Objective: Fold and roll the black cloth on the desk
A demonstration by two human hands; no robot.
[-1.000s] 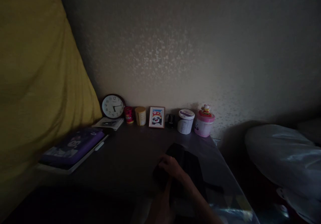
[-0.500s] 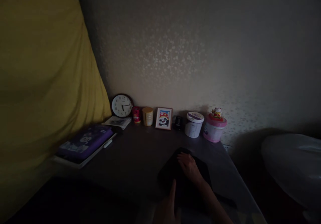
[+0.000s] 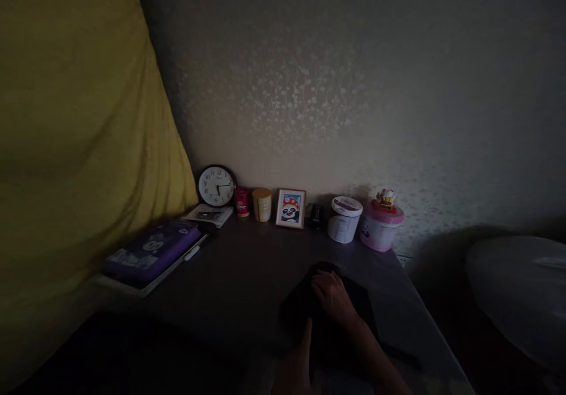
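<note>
A black, soft-looking item (image 3: pixel 340 342), perhaps cloth or a bag, lies on the near right part of the table; its folds and exact kind are lost in the dark. My right hand (image 3: pixel 331 293) rests on its upper part with the fingers bent together against the fabric. Lower down, my left hand (image 3: pixel 295 359) is over the near side of the same item, one finger stretched forward and its other fingers lost in shadow. A dark strap-like strip (image 3: pixel 400 355) extends from the item toward the right.
Along the wall stand a clock (image 3: pixel 217 186), a red can (image 3: pixel 242 202), a yellow-lidded canister (image 3: pixel 262 205), a panda picture frame (image 3: pixel 290 208), a white tub (image 3: pixel 344 221) and a pink tub (image 3: pixel 380 228) topped by a figurine. A purple case (image 3: pixel 154 250) lies left. The table's edge (image 3: pixel 435 324) runs along the right.
The view has shifted very slightly. Both hands and the black item stay in nearly the same places.
</note>
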